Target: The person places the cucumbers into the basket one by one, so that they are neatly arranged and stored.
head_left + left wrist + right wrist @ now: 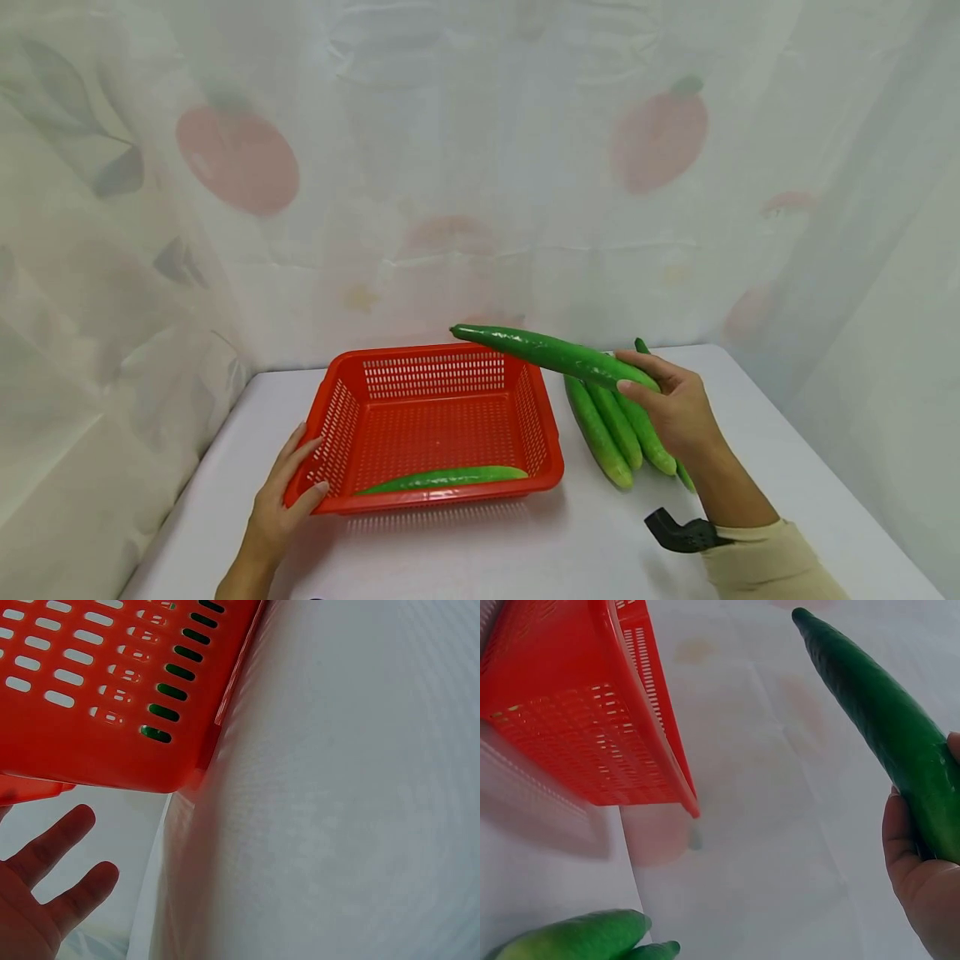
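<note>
My right hand [678,408] grips a long green cucumber [555,353] near its paler end, holding it above the table. Its dark tip points left, over the back right corner of a red plastic basket [431,500]. The right wrist view also shows the held cucumber [889,712], clear of the basket. One cucumber [450,477] lies inside the basket along its front wall. At the basket's front left corner, my left hand [279,504] rests against the rim with fingers spread. Two fingers [79,892] extend free below the basket's rim in the left wrist view.
Several cucumbers [611,425] lie side by side on the white table [480,554], right of the basket and partly behind my right hand. A pale curtain [480,167] with fruit prints hangs behind the table and along its sides.
</note>
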{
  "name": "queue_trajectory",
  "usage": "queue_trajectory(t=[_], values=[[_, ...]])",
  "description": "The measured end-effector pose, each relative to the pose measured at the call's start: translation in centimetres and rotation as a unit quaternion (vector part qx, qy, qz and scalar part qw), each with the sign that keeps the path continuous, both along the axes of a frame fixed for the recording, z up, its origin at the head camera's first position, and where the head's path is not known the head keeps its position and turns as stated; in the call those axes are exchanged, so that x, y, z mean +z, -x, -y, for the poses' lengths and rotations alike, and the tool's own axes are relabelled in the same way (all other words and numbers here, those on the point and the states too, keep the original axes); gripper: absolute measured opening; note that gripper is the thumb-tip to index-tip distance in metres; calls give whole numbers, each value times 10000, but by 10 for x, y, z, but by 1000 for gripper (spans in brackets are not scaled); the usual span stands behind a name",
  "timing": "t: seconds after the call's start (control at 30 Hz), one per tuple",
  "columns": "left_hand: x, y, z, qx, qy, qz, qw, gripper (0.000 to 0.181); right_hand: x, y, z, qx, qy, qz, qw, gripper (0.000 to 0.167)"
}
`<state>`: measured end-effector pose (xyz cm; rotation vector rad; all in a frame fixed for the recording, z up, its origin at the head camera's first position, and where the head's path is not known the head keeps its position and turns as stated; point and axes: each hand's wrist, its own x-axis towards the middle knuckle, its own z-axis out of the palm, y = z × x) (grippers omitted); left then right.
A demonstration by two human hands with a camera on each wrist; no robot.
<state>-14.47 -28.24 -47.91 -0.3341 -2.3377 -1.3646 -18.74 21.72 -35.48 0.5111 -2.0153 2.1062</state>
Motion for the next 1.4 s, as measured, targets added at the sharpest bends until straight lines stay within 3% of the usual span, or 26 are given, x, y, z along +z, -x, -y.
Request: queue_trajectory(t=[0.3, 0.53, 0.7, 1.07, 1.4], values=[[1, -1, -1, 16, -48, 55, 10000, 54, -5, 7, 16, -61, -677, 268, 9973, 41], [1, -1, -1, 44, 25, 11, 10000, 54, -13, 14, 34, 221, -615, 330, 9973, 43], [2, -2, -2, 128, 84, 152, 9998, 53, -18, 18, 43, 251, -917, 378, 9948, 39], [3, -3, -1, 260, 155, 247, 9992, 52, -28, 28, 73, 753, -1119, 813, 9875, 39], [3, -3, -2, 286, 173, 316, 9989, 52, -45, 34, 97, 1288, -1313, 878, 9790, 36]])
